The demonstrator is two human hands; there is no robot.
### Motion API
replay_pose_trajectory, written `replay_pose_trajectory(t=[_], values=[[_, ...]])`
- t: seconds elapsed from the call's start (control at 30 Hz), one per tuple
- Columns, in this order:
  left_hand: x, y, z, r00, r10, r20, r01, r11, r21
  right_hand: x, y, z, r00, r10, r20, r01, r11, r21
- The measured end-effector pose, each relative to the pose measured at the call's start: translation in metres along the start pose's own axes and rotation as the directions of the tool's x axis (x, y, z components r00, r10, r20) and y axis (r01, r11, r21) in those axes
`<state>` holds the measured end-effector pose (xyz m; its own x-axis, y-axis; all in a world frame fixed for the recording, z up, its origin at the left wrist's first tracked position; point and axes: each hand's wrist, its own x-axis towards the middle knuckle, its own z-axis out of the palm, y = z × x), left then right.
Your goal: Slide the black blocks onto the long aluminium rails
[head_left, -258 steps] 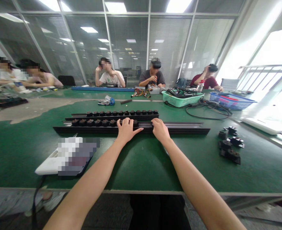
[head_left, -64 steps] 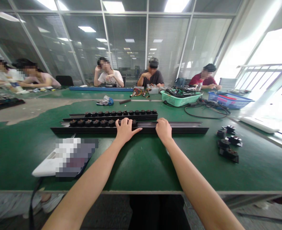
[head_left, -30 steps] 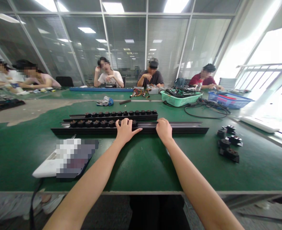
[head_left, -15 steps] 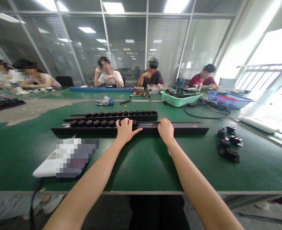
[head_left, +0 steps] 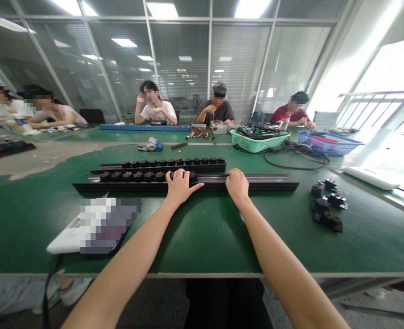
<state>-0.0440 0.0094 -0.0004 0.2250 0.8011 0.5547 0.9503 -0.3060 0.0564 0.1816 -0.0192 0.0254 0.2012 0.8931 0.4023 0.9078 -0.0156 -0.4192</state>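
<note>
A long black rail (head_left: pixel 270 187) lies crosswise before me, with a row of round-topped black modules (head_left: pixel 138 176) seated in its left part. My left hand (head_left: pixel 179 186) rests over the right end of that row, fingers spread and curved onto the modules, thumb stretched right along the rail's near wall. The parts under those fingers are hidden. Farther right, my right hand (head_left: pixel 238 185) is closed over the rail, its fingertips out of sight behind. Just beyond lies a shorter black rail (head_left: pixel 154 168) carrying a similar row of modules.
Several loose black modules (head_left: pixel 328 217) lie at right. A white device (head_left: pixel 68 235) with a dark pixelated item is at near left. Farther back are gloves (head_left: pixel 150 145), a green basket (head_left: pixel 260 142) of cables and a blue basket (head_left: pixel 332 144). Several people sit around the green table.
Both my hands and the rails have hardly moved. Across the table, the person in dark clothing has shifted a hand slightly, and the person in red has moved their hands.
</note>
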Motion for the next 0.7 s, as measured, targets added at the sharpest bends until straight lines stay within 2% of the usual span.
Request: replay_pose_trajectory(t=[0.7], values=[[0.0001,0.0004,-0.0005,1.000,0.003,-0.001,-0.003,1.000,-0.002,0.0010,0.0001,-0.0030,1.000,0.030,-0.008,-0.030,0.999,-0.009]])
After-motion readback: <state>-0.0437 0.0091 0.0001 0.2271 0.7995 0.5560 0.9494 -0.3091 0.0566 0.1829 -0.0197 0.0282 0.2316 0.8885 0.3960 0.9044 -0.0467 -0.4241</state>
